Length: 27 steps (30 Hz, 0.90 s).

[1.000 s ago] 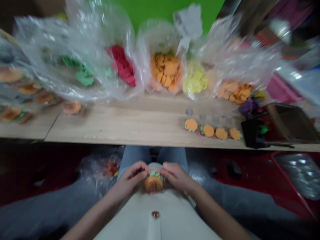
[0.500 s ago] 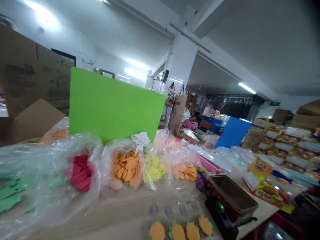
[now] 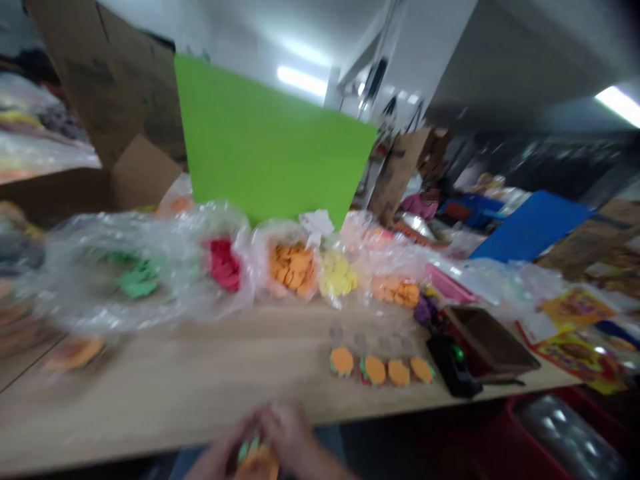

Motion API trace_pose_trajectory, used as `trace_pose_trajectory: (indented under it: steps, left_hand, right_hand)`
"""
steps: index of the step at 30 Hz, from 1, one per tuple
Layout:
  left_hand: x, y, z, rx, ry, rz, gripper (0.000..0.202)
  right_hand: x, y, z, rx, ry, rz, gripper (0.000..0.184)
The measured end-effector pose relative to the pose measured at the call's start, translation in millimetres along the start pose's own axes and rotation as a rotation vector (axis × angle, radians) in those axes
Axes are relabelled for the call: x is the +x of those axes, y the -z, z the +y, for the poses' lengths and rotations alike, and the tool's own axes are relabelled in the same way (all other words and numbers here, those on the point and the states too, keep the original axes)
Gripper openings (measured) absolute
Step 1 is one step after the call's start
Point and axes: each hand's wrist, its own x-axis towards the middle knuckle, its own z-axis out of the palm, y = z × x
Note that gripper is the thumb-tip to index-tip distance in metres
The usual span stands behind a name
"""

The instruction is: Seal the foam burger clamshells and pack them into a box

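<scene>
Low in the head view, at the table's front edge, my left hand (image 3: 223,450) and my right hand (image 3: 289,437) come together around a foam toy burger (image 3: 257,463). It shows an orange bun piece and a green frilled layer; the fingers are closed about it and blurred by motion. Beyond my hands, to the right, several similar burgers (image 3: 375,369) lie in a row on the table (image 3: 200,373). Small clear pieces (image 3: 360,339) sit just behind that row. Another burger (image 3: 75,353) lies blurred at the left.
Plastic bags hold green pieces (image 3: 139,279), red pieces (image 3: 224,265), orange pieces (image 3: 293,268) and yellow pieces (image 3: 338,275). Behind them stands a green board (image 3: 275,147). To the right are a black tape dispenser (image 3: 453,367), a brown tin (image 3: 487,340) and a red crate (image 3: 505,440). A person (image 3: 423,203) sits farther back.
The view has tilted down and swung left. Both my hands and the burger between them have come into sight at the bottom; the burger row now shows whole.
</scene>
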Motion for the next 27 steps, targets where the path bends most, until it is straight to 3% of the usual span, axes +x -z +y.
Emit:
trace_pose_trajectory:
  steps: [2,4,7,13,20,23,27]
  left_hand:
    - [5.5,1.8,-2.9,-0.055,-0.059,-0.012,0.051]
    - [12.5,2.8,-1.9,-0.064,-0.07,-0.018,0.051]
    - [20.1,0.5,6.9,-0.096,-0.072,0.054,0.05]
    - [19.4,-9.5,23.2,-0.165,-0.082,0.082,0.048]
    - [37.2,-18.5,18.6,-0.249,-0.025,0.203,0.051]
    - [48.5,-22.4,17.7,-0.316,0.02,0.311,0.053]
    - [59.0,-34.4,15.3,-0.394,-0.064,0.533,0.053]
  right_hand:
    - [10.4,-7.2,13.3,0.055,-0.072,0.039,0.049]
    - [18.9,-7.9,22.3,-0.003,-0.105,0.252,0.05]
    - [24.3,1.9,23.4,-0.014,-0.153,0.414,0.053]
    - [16.8,11.4,18.4,0.121,-0.144,0.544,0.05]
    - [39.6,15.7,32.8,0.257,-0.179,0.597,0.047]
    - [41.1,6.4,35.0,0.272,-0.217,0.715,0.045]
    - [30.6,-18.3,34.5,0.364,-0.291,0.693,0.045]
